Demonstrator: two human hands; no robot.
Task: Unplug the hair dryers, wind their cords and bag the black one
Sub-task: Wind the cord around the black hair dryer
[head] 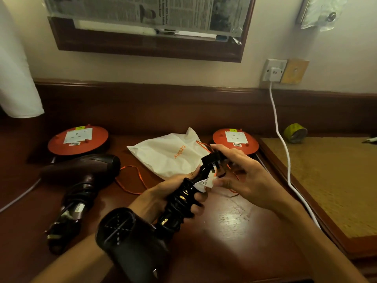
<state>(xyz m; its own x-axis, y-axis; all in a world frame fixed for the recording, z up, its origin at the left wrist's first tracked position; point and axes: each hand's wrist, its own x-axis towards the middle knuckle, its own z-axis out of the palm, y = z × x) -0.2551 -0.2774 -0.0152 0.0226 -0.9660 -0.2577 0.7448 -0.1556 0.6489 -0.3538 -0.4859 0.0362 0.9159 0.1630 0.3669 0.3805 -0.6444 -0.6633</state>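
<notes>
I see the black hair dryer (130, 240) held low centre above the wooden desk (230, 221). Its long axis runs diagonal: the barrel's rear grille sits near me at lower left, and the handle points up and right, away from me. The black cord (179, 201) is wound tight around the handle in stacked coils. The cord's end leads up-right to the black plug (212, 160), pins facing down-right.

My left hand (173, 193) grasps the wrapped handle, fingers curled round the coils, forearm coming in from the lower left. My right hand (242, 176) comes in from the lower right, wrist bent. Thumb and forefinger pinch the plug, and the other fingers are half curled below it.

The brown hair dryer (81, 170) lies on the desk to the left, nozzle toward the right and handle toward me, its cord wrapped round the handle. The white drawstring bag (167, 154) lies flat behind my hands, its orange string (132, 180) trailing left across the desk.

Two orange cable reels (78, 139) sit at the back, one on each side of the bag, sockets facing up. A white cable (283, 144) runs from the wall socket (274, 70) down along the right side of the desk. A green tape roll (294, 132) sits on the mat at right.
</notes>
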